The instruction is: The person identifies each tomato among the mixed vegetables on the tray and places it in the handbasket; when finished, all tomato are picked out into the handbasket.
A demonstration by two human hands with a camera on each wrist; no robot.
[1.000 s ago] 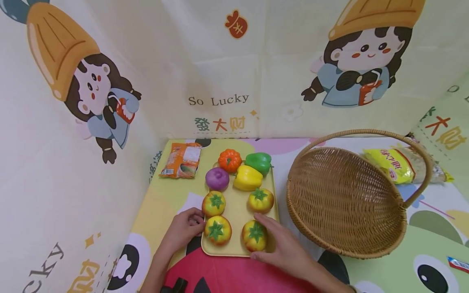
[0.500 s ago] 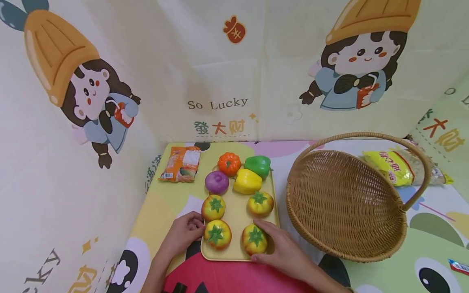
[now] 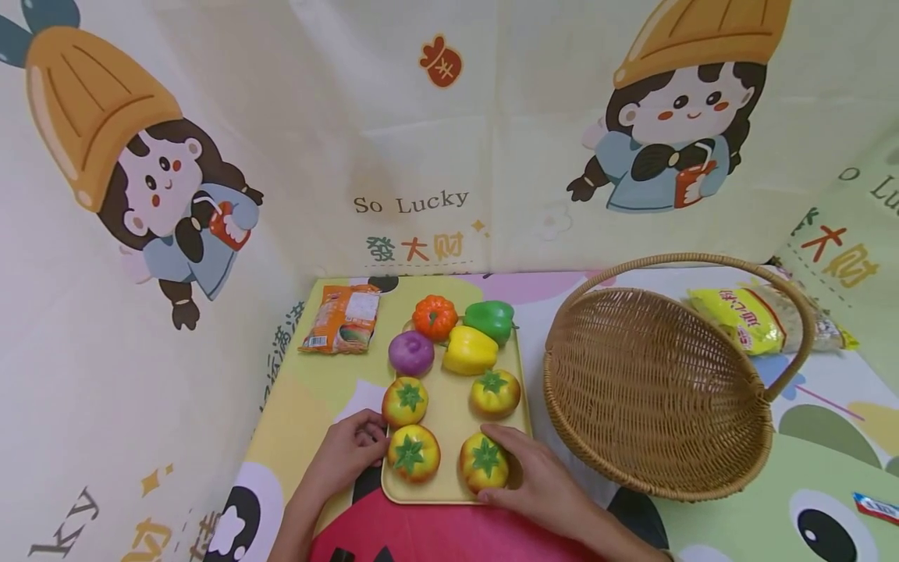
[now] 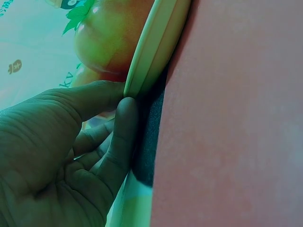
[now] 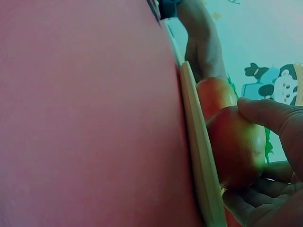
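A yellow tray (image 3: 449, 414) lies on the table with toy fruit and vegetables on it. My left hand (image 3: 350, 453) is at its left edge, where the thumb and index finger pinch the rim (image 4: 151, 52) in the left wrist view. Curled round the front right yellow-red tomato (image 3: 485, 462) are the thumb and fingers of my right hand (image 3: 537, 476); this tomato (image 5: 239, 146) still sits on the tray. Other tomatoes stand at front left (image 3: 414, 453), middle left (image 3: 405, 401) and middle right (image 3: 495, 393). Some right fingers are hidden in the head view.
Behind the tomatoes are a purple onion (image 3: 411, 353), a yellow pepper (image 3: 470, 350), a green pepper (image 3: 489, 321) and an orange pumpkin (image 3: 435, 318). A wicker basket (image 3: 653, 398) stands right of the tray. Packets lie at back left (image 3: 342, 318) and back right (image 3: 744, 320).
The head view has shifted slightly, so the scene sits a little lower and further left. Both hands keep their places at the tray and the tomato.
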